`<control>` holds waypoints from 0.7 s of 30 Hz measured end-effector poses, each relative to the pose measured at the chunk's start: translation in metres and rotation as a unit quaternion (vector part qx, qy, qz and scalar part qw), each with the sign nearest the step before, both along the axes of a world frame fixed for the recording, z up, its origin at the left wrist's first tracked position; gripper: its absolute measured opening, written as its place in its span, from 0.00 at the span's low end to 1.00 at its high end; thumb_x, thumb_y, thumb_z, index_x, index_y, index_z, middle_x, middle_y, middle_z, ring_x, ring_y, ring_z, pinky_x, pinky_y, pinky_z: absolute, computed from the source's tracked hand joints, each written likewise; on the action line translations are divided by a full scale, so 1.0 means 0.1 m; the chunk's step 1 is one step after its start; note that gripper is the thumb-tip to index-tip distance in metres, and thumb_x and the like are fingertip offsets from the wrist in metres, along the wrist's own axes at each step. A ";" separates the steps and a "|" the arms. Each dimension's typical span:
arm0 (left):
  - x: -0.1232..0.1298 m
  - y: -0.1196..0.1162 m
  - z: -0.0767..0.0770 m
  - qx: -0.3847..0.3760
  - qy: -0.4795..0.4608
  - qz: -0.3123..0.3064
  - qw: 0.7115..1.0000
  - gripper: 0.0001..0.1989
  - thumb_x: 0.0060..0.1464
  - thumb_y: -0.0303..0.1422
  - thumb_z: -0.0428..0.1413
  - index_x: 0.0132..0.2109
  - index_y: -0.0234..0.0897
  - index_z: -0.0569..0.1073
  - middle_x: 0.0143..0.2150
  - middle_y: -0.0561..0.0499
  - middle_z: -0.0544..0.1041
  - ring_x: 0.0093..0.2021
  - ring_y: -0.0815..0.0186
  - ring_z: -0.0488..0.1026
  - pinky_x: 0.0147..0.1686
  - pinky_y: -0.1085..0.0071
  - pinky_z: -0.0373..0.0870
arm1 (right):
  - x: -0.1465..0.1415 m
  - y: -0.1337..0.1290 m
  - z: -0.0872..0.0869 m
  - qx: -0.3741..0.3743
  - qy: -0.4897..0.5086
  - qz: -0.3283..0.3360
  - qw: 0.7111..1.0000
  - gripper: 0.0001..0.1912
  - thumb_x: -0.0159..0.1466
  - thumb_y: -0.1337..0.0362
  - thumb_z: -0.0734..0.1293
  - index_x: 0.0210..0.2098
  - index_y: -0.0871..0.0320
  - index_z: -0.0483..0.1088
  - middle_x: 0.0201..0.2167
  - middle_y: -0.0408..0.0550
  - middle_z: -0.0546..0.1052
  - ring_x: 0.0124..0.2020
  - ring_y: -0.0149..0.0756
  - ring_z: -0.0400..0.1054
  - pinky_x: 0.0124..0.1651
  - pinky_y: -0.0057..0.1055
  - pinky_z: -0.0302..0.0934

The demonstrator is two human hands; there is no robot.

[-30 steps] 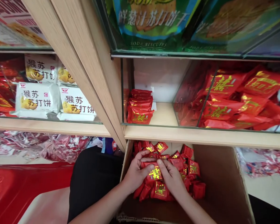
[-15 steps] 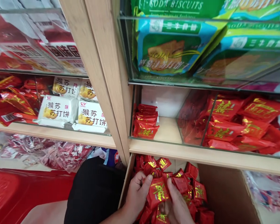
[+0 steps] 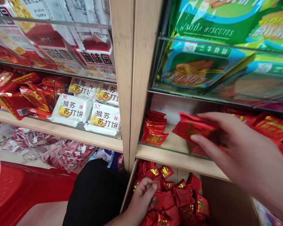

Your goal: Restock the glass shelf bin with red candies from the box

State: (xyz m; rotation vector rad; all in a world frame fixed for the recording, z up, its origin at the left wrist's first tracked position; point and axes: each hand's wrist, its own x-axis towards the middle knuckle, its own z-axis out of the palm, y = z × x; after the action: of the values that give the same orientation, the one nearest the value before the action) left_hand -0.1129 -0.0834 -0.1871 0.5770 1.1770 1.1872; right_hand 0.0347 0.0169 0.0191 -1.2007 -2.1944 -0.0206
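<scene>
Red packet (image 3: 191, 125) is how I name the piece pinched in the right hand (image 3: 240, 150), thumb in front, raised by the shelf (image 3: 179, 161) and just beside a row of matching packets (image 3: 154, 136). From my remote seat, I judge it light, with a slick wrapper and probably brittle contents, so I would hold it gently by its sides. It looks glossy red, tilted, with gold print and a crimped end. I see the left hand (image 3: 141, 199) curled over loose packets (image 3: 165, 201) in the box (image 3: 223, 201); I cannot tell whether it grips one.
</scene>
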 end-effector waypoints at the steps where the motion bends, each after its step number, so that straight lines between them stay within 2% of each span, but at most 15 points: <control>1: 0.00 0.00 0.01 0.001 0.004 -0.009 1.000 0.23 0.39 0.53 0.57 0.27 0.37 0.61 0.16 0.62 0.60 0.13 0.79 0.52 0.14 0.80 0.47 | -0.08 0.18 0.06 0.019 -0.100 -0.025 0.994 0.19 0.55 0.63 0.63 0.46 0.56 0.64 0.35 0.55 0.74 0.30 0.46 0.70 0.29 0.37 0.62; 3: 0.00 -0.02 0.01 0.008 0.012 -0.027 1.000 0.24 0.38 0.54 0.57 0.27 0.37 0.61 0.16 0.63 0.60 0.13 0.79 0.52 0.13 0.80 0.47 | -0.25 0.49 0.09 -0.031 -0.252 -0.060 0.965 0.17 0.54 0.70 0.60 0.45 0.61 0.65 0.30 0.57 0.75 0.30 0.48 0.71 0.26 0.35 0.59; 4: 0.00 -0.02 0.02 0.012 0.015 -0.034 0.999 0.24 0.38 0.54 0.57 0.28 0.37 0.61 0.16 0.63 0.60 0.13 0.79 0.52 0.13 0.80 0.48 | -0.33 0.63 0.06 -0.071 -0.296 -0.074 0.949 0.18 0.54 0.73 0.59 0.45 0.63 0.64 0.29 0.59 0.76 0.30 0.48 0.71 0.26 0.34 0.58; 6: -0.01 -0.03 0.02 0.018 0.022 -0.049 0.998 0.24 0.38 0.54 0.57 0.28 0.37 0.62 0.16 0.63 0.61 0.13 0.79 0.52 0.13 0.80 0.48 | -0.48 0.84 0.00 -0.131 -0.331 -0.086 0.930 0.19 0.54 0.77 0.57 0.45 0.66 0.64 0.31 0.61 0.76 0.34 0.48 0.72 0.27 0.33 0.58; 8: -0.02 -0.03 0.02 0.019 0.028 -0.062 0.998 0.23 0.39 0.53 0.56 0.28 0.37 0.63 0.16 0.62 0.61 0.13 0.79 0.52 0.13 0.79 0.47 | -0.59 0.98 -0.07 -0.150 -0.330 -0.087 0.928 0.19 0.54 0.78 0.56 0.45 0.65 0.65 0.37 0.62 0.76 0.39 0.45 0.71 0.31 0.31 0.60; 12: -0.02 -0.03 0.04 0.017 0.043 -0.079 0.996 0.21 0.40 0.51 0.56 0.27 0.37 0.63 0.16 0.62 0.61 0.14 0.77 0.54 0.14 0.78 0.47 | -0.72 1.09 -0.12 -0.150 -0.321 -0.088 0.931 0.17 0.57 0.75 0.57 0.44 0.62 0.67 0.42 0.59 0.75 0.42 0.39 0.70 0.36 0.28 0.61; 16: -0.01 -0.01 -0.01 0.020 0.062 -0.082 0.994 0.19 0.42 0.49 0.56 0.26 0.38 0.61 0.16 0.62 0.59 0.14 0.77 0.53 0.15 0.77 0.48 | -0.73 1.08 -0.13 -0.134 -0.318 -0.123 0.930 0.17 0.58 0.77 0.55 0.44 0.69 0.68 0.40 0.66 0.75 0.43 0.44 0.70 0.38 0.32 0.61; 21: 0.02 -0.01 -0.11 0.011 0.079 -0.095 0.992 0.17 0.43 0.47 0.55 0.26 0.38 0.60 0.16 0.62 0.58 0.15 0.76 0.53 0.17 0.77 0.48 | -0.72 1.14 -0.12 -0.129 -0.316 -0.120 0.932 0.15 0.58 0.75 0.57 0.43 0.67 0.69 0.40 0.63 0.75 0.42 0.43 0.71 0.38 0.30 0.62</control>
State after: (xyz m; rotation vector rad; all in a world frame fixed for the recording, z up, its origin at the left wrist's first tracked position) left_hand -0.1105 -0.0842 -0.1977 0.7934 1.2132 1.0067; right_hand -0.0374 0.1305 0.0071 -1.8014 -2.6315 -0.2615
